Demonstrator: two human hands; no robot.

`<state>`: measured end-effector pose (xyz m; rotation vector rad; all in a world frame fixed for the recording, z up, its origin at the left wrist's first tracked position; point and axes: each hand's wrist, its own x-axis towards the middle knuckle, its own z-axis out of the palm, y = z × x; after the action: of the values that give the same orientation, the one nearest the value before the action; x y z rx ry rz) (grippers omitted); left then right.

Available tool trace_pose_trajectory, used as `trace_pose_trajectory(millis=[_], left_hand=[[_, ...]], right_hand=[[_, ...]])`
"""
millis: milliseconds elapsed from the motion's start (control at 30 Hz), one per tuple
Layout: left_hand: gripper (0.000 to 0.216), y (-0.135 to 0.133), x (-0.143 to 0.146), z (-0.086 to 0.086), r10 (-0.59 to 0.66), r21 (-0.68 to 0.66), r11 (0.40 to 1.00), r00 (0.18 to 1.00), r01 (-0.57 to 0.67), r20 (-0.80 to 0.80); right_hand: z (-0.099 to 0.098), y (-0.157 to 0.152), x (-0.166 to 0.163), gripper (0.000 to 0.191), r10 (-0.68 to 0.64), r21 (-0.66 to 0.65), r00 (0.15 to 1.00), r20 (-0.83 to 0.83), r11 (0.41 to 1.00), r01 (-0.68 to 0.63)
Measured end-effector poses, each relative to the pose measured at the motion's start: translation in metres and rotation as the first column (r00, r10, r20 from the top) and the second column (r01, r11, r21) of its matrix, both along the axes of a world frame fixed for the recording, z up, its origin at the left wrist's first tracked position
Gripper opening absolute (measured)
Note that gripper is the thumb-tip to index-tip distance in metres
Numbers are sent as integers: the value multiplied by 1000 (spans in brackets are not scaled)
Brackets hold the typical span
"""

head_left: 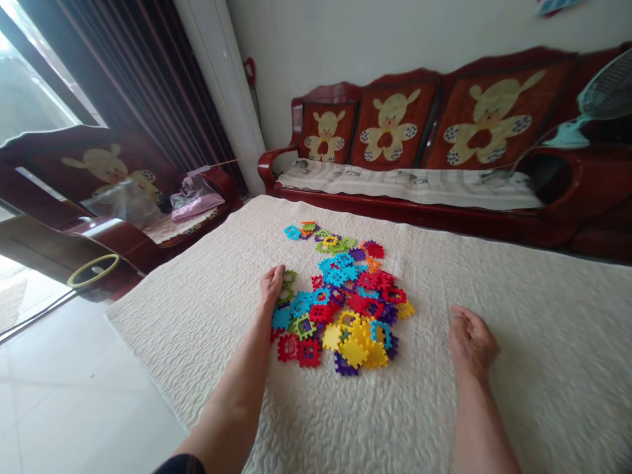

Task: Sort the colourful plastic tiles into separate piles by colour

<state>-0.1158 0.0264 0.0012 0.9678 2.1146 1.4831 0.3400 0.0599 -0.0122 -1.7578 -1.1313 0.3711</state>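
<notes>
A loose pile of interlocking plastic building tiles (340, 276) in several colours lies on the quilted cover in front of me. My left hand (272, 283) is closed at the left side of the pile, right against some green tiles (287, 287); whether it grips one is hidden. Yellow tiles (356, 349) are heaped at the near side, with red tiles (309, 353) to their left. Blue tiles (340, 268) lie around the middle. Off to the right, my right hand (473, 341) is curled closed over the cover, apart from the tiles, and nothing shows in it.
The cream quilted cover (197, 296) spreads over a wide surface. Behind it stands a wooden sofa (355, 204) with bear-patterned cushions. A fan (573, 131) is at the right. On the left, an armchair (123, 243) holds plastic bags (195, 197).
</notes>
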Motion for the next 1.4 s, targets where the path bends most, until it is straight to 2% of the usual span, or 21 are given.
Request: trace_pose_trajectory(millis=[133, 233, 300, 400, 500, 700, 867, 1133, 1267, 1400], left_hand=[[61, 21, 26, 6, -122, 45, 992, 992, 120, 42], [59, 13, 25, 16, -197, 78, 978, 980, 194, 32], [58, -3, 16, 19, -175, 81, 981, 985, 174, 6], [52, -30, 2, 16, -97, 36, 994, 994, 99, -48], [45, -38, 7, 6, -84, -6, 996, 991, 84, -106], [43, 1, 54, 1, -209, -9, 978, 964, 211, -165], [38, 30, 76, 4, -271, -1, 961, 940, 277, -206], [34, 52, 121, 11, -374, 4, 919, 875, 394, -309], [42, 63, 115, 20, -344, -15, 931, 862, 365, -372], [39, 105, 76, 37, -239, -41, 968, 856, 248, -459]], right_hand=[[2, -1, -1, 49, 2, -8, 1000, -5, 1000, -2], [2, -1, -1, 49, 3, -3, 1000, -17, 1000, -3], [1, -1, -1, 49, 0, 1, 1000, -19, 1000, 0], [-1, 0, 0, 50, 11, 18, 1000, 4, 1000, -11], [-4, 1, 1, 51, 26, 28, 1000, 18, 999, -26], [-13, 3, 4, 47, 38, 65, 999, 13, 997, -38], [-17, 4, 5, 47, 30, 72, 999, 13, 997, -30], [-17, 2, 6, 52, 40, 50, 999, 7, 998, -40], [-15, 0, 6, 56, 43, 24, 999, -9, 999, -43], [-15, -1, 8, 56, 50, 19, 999, 12, 999, -51]])
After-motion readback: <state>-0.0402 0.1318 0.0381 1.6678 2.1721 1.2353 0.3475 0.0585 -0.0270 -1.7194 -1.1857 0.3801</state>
